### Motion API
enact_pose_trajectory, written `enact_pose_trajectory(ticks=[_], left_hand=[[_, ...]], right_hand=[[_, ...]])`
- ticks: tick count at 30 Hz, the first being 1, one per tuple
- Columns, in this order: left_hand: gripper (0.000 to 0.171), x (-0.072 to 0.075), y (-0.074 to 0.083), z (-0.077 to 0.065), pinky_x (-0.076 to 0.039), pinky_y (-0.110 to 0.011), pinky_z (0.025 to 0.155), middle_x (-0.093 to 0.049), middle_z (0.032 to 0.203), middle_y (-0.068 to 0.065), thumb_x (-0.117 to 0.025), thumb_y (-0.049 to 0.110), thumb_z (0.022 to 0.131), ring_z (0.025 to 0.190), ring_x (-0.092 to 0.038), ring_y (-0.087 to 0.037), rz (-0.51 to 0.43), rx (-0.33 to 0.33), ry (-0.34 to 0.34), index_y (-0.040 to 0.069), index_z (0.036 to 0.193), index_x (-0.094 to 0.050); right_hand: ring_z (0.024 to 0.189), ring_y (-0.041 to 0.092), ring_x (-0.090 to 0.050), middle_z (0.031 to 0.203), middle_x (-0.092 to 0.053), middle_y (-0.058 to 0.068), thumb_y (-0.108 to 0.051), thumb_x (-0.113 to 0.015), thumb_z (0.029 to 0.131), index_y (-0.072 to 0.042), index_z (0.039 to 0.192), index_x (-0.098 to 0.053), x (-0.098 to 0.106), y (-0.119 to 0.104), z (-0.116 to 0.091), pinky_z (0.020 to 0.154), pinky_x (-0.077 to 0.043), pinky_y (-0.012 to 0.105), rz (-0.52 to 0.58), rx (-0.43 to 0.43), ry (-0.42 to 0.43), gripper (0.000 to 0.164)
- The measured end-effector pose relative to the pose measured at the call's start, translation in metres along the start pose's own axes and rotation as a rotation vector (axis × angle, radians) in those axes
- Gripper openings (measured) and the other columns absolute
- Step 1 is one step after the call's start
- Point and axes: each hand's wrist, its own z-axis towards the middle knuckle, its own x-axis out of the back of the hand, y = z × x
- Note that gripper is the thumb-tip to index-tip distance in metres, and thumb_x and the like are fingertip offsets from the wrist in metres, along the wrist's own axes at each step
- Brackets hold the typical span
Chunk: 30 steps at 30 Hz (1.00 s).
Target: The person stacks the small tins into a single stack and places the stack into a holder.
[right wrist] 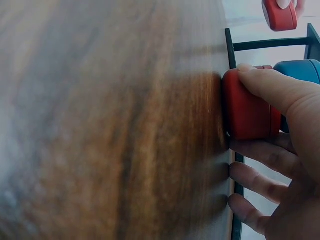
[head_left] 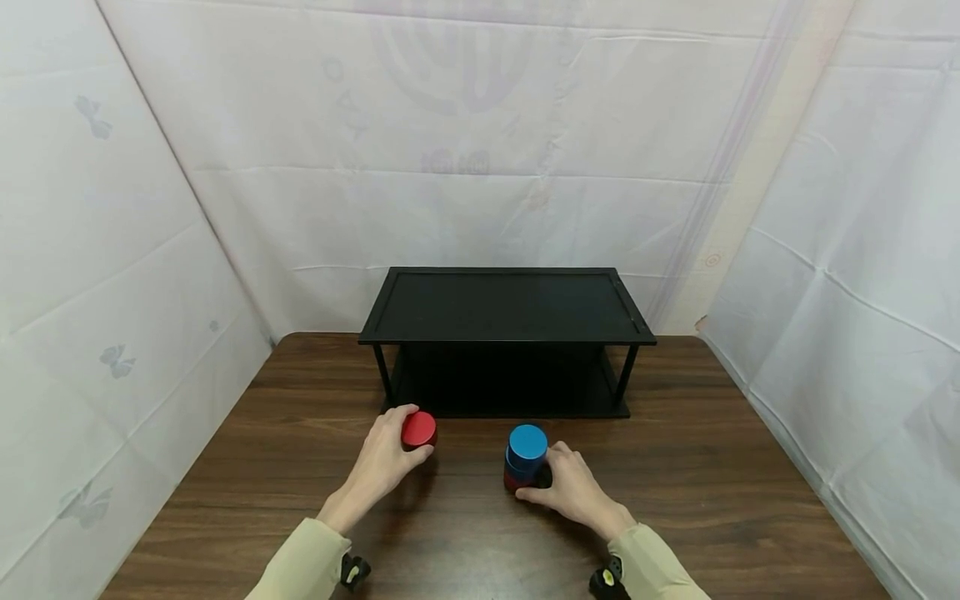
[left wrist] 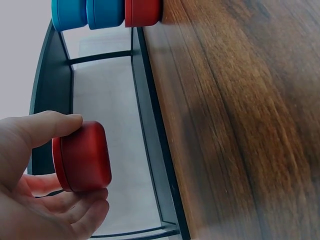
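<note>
My left hand [head_left: 381,457] holds a small round red tin [left wrist: 86,157] between thumb and fingers. In both wrist views that tin is off the tabletop, in front of the rack's left side. To its right stands a stack of three tins on the table. A red tin [right wrist: 248,111] forms the bottom, and two blue tins [head_left: 528,442] sit above it. My right hand [head_left: 576,490] grips the bottom red tin from the right, thumb at the near side. Its lower fingers reach down to the table. Part of the stack is hidden behind this hand in the right wrist view.
A black two-tier rack [head_left: 506,307] stands at the back of the brown wooden table [head_left: 705,467], just beyond both hands. White sheeting [head_left: 480,133] hangs behind the table and along both sides.
</note>
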Motion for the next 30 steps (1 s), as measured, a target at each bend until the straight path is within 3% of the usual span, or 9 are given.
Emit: enact_pose_trajectory(ticks=[30], left_hand=[[0.061,-0.007,0.021,0.004,-0.056,-0.040,0.082,-0.060,0.120,-0.014,-0.081,0.016,0.076,0.105,-0.055,-0.026,-0.034,-0.061,0.016,0.003,0.129,-0.053]], right_hand=[[0.089,0.011,-0.052,0.097,-0.060,-0.003,-0.047,-0.080,0.073,-0.011,0.114,-0.066,-0.001,0.001,0.000,0.082,-0.045,0.039,0.015,-0.007,-0.002,0.056]])
